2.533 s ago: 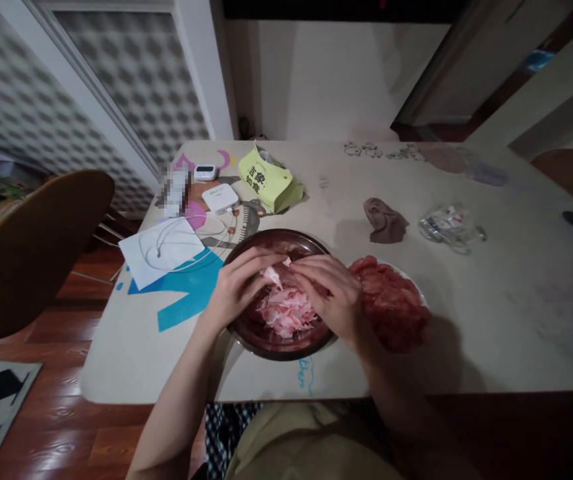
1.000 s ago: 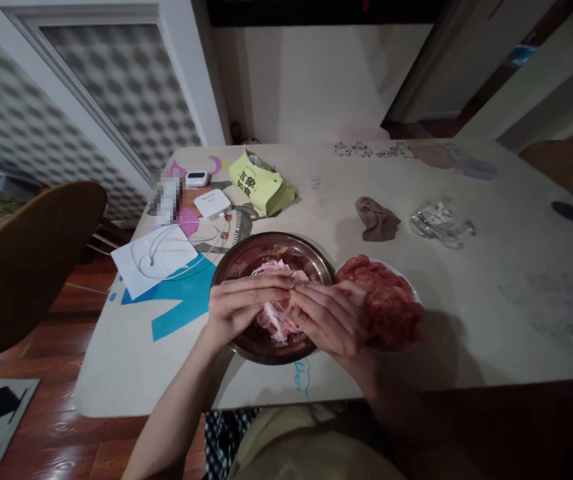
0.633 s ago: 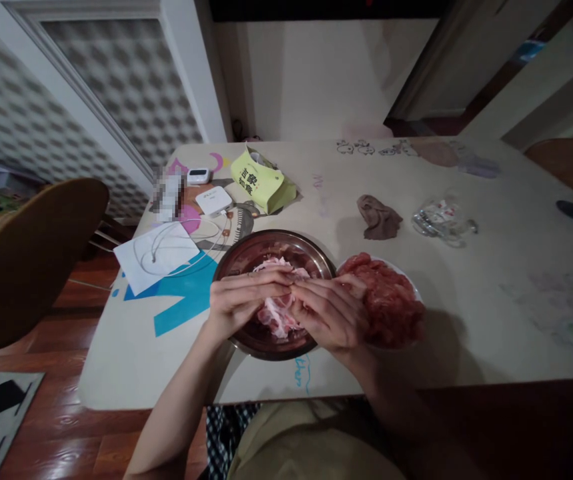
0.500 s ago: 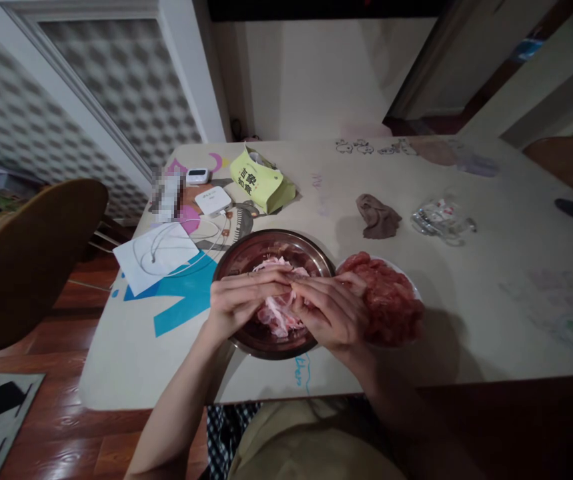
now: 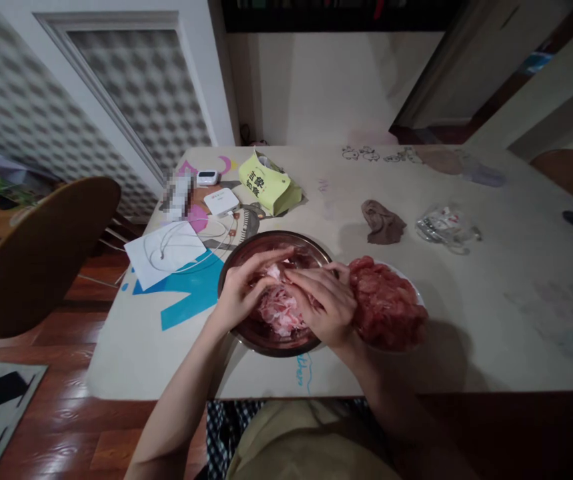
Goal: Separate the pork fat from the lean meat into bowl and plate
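Observation:
Both my hands are raised over a steel bowl [image 5: 240, 339] of pale pink, fatty meat scraps [image 5: 285, 313]. A small whitish-pink piece of meat [image 5: 275, 272] is between them. My left hand [image 5: 241, 287] has its thumb and fingers on either side of this piece, fingers rather straight. With bent fingers, my right hand [image 5: 326, 300] pinches at the same piece from the right; its fingertips are partly hidden. Beside the bowl, next to my right hand, a white plate [image 5: 420, 293] is heaped with red sliced meat [image 5: 386, 303].
Behind the bowl stand a yellow-green packet [image 5: 271, 187] and a white box-shaped device [image 5: 221, 201] with a cable over white paper [image 5: 166, 253]. A brown cloth [image 5: 383, 222] and a clear plastic bag [image 5: 447, 227] lie farther right. A chair [image 5: 46, 260] is at the left.
My left fingers have parted from the thumb, bringing the pale piece into sight between my hands. My right hand has shifted slightly left. The camera view has moved a little.

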A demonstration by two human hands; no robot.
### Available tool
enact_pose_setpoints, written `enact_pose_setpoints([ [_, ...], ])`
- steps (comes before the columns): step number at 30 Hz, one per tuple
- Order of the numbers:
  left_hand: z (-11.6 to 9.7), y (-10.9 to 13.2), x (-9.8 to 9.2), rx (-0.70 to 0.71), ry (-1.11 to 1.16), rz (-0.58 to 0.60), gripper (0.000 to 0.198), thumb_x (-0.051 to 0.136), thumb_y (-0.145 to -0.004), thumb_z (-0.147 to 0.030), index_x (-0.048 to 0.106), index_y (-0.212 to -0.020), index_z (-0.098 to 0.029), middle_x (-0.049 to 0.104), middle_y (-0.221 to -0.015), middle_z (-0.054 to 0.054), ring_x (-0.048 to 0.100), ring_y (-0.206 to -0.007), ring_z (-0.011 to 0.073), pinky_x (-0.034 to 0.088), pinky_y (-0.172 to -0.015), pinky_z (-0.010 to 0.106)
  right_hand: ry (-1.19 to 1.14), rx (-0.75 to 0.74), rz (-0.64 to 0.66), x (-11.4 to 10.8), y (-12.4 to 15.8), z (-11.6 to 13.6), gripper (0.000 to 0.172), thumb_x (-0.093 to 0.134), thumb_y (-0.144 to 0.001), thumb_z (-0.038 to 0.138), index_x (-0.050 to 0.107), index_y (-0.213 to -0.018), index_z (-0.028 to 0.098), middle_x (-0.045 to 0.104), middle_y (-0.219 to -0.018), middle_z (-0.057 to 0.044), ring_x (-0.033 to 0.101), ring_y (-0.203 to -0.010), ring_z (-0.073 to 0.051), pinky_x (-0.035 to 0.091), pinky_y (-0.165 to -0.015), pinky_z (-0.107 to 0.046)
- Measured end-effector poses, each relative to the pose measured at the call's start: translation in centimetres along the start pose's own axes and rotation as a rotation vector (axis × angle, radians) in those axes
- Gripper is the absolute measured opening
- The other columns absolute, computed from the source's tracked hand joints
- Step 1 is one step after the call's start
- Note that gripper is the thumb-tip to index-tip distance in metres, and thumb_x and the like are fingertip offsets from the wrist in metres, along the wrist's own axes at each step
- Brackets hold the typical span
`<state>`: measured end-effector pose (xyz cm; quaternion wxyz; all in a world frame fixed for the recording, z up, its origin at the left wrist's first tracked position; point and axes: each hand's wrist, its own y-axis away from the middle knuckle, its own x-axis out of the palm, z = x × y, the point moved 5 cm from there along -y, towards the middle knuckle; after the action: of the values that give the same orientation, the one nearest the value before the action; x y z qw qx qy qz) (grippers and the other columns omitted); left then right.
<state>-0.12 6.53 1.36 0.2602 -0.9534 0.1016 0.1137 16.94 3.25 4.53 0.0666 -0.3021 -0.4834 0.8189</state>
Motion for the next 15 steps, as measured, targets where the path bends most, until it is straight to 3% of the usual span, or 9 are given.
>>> enact_pose_setpoints([
  [3, 0.33, 0.3, -0.05, -0.016, 0.055, -0.027, 0.026, 0.066, -0.096, -0.026, 0.061, -0.122, -0.019, 0.074, -0.119, 0.01, 0.075, -0.105, 0.0185, 0.06, -0.086, 0.024, -0.04, 0.037, -0.005, 0.07, 0.06, -0.35, 0.029, 0.066, -0.092, 0.01, 0.073, -0.113, 0.029, 0.082, -0.097, 0.0, 0.078, -0.085, -0.017, 0.054, -0.091, -0.037],
  [6, 0.37, 0.38, 0.01, -0.027, 0.049, -0.018, 0.017, 0.063, -0.098, -0.026, 0.061, -0.114, -0.019, 0.074, -0.113, 0.009, 0.074, -0.102, 0.0174, 0.058, -0.087, 0.025, -0.081, 0.071, -0.01, 0.16, 0.1, -0.72, 0.026, 0.066, -0.092, 0.009, 0.075, -0.108, 0.028, 0.082, -0.095, 0.0, 0.078, -0.084, -0.016, 0.055, -0.089, -0.037],
  [15, -0.21, -0.18, 0.12, -0.071, -0.065, -0.042, 0.022, 0.062, -0.099, -0.028, 0.065, -0.119, -0.019, 0.073, -0.114, 0.007, 0.07, -0.102, 0.0167, 0.054, -0.09, 0.025, -0.039, 0.096, -0.073, 0.29, 0.23, -0.74, 0.018, 0.069, -0.088, 0.009, 0.072, -0.097, 0.025, 0.081, -0.085, 0.0, 0.076, -0.075, -0.016, 0.056, -0.082, -0.036],
])
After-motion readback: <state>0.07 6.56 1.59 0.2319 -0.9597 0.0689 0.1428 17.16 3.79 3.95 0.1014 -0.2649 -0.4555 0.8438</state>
